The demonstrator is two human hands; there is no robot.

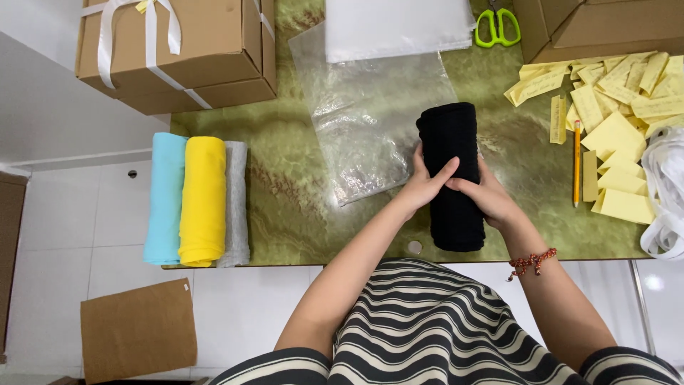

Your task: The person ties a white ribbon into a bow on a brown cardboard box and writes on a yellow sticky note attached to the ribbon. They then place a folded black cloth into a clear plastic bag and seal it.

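A rolled black cloth (449, 139) lies lengthwise on the green marbled table (285, 207). My left hand (425, 183) wraps around its left side, fingers laid across the top. Closed over the middle of the roll from the right is my right hand (486, 197), with a red bead bracelet (531, 262) on the wrist. A clear plastic bag (363, 135) lies flat just left of the roll, partly under it.
Rolled light blue (164, 196), yellow (203, 199) and grey (236, 203) cloths lie at the table's left edge. A ribboned cardboard box (178, 50) stands at the back left. Green scissors (496, 27), yellow paper slips (613, 93), a pencil (576, 164) and white ribbon (666, 192) lie right.
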